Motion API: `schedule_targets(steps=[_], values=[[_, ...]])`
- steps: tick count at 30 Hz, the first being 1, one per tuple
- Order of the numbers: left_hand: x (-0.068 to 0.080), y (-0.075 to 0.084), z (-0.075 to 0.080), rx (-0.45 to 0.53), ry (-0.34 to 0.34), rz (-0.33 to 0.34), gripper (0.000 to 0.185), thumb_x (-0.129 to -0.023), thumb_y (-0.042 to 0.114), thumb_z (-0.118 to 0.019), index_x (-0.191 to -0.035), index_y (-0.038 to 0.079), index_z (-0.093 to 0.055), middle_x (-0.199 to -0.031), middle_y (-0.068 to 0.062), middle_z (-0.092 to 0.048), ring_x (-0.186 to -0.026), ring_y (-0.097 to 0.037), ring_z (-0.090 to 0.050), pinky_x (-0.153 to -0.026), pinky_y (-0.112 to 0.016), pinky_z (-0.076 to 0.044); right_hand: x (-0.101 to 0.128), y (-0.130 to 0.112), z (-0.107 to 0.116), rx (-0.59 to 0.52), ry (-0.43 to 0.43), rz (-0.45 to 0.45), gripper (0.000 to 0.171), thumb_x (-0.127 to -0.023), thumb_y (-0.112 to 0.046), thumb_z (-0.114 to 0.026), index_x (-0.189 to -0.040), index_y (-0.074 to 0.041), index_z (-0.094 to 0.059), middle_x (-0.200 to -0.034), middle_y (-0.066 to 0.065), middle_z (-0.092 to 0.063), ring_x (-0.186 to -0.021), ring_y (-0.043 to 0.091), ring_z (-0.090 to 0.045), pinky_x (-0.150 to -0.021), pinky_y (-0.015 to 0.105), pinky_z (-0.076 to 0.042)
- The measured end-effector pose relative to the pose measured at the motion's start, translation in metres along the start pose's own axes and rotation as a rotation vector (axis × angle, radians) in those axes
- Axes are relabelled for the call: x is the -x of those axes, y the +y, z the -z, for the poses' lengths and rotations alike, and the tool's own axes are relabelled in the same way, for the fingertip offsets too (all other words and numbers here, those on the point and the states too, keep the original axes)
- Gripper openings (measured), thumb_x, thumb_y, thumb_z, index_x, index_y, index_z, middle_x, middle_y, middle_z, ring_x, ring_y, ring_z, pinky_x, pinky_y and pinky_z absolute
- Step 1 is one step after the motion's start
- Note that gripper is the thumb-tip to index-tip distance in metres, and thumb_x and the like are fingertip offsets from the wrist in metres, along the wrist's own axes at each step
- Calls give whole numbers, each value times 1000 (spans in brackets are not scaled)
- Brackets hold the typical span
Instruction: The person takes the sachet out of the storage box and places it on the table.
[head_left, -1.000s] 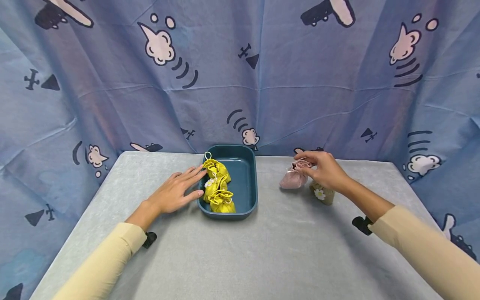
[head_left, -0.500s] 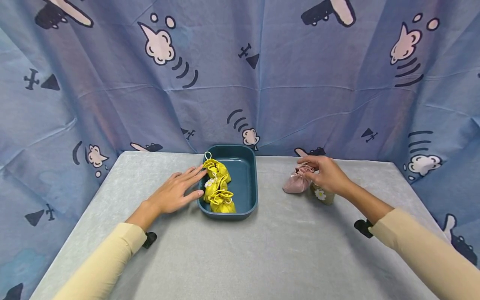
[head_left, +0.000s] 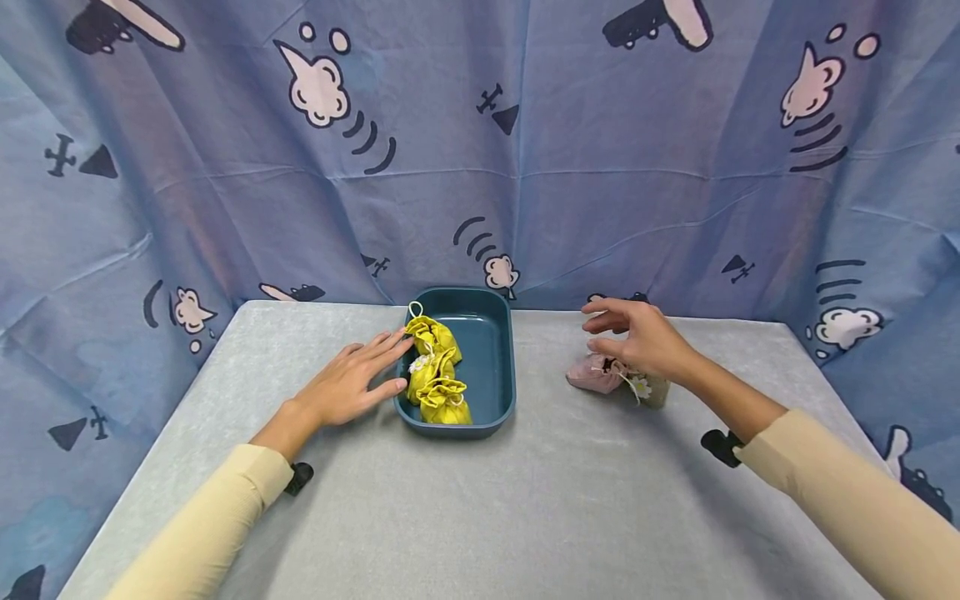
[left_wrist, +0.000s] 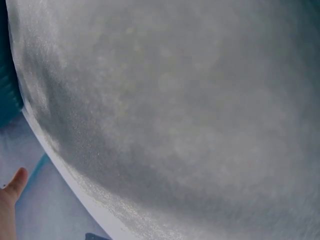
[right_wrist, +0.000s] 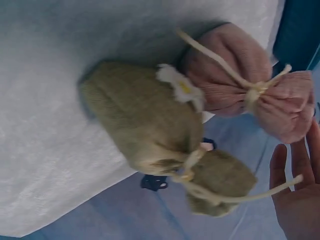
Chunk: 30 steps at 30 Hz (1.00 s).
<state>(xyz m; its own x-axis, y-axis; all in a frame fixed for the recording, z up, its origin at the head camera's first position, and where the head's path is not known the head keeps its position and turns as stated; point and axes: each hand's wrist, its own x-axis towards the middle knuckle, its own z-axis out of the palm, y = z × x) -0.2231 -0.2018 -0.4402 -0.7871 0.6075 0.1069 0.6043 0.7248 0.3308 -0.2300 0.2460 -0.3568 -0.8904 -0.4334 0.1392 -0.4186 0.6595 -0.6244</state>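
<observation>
Under the released right hand [head_left: 637, 337] lie two pouches [head_left: 596, 375] outside; left hand [head_left: 348, 383], flat, touches the tray [head_left: 495, 367] with yellow ones [head_left: 438, 375].

Right hand [head_left: 643, 337] released pink pouch [head_left: 594, 374], lifted clear; pouch now lying flat on table.

Olive pouch [head_left: 654, 390] largely hidden behind right hand [head_left: 637, 337] in head view. Right hand cropped at frame edge in right wrist view, only fingertips [right_wrist: 295, 192] visible. Left hand reduced to one fingertip [left_wrist: 14, 184] at left wrist frame edge; teal tray [left_wrist: 7, 90] cropped, blurred.
</observation>
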Motion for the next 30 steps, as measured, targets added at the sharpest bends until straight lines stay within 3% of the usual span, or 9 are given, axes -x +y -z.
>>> schedule_targets(steps=[14, 30], values=[[0, 0, 0, 1, 10, -9, 65, -104, 53, -41, -160, 26, -24, -166, 4, -15, -149, -29, -23, -113, -59, -25, -22, -39, -22, -73, -24, 100, 46, -84, -5, -79, -127, -1, -63, -110, 12, -73, -102, 30, -70, -89, 47, -54], [0, -2, -1, -3, 16, -9, 65, -103, 54, -41, -160, 26, -25, -166, 4, -16, -149, -31, -23, -113, -60, -25, -36, -84, -74, -208, -168, 171, 54, -83, -12, -82, -132, -3, -60, -121, 9, -70, -110, 26, -67, -97, 46, -50]])
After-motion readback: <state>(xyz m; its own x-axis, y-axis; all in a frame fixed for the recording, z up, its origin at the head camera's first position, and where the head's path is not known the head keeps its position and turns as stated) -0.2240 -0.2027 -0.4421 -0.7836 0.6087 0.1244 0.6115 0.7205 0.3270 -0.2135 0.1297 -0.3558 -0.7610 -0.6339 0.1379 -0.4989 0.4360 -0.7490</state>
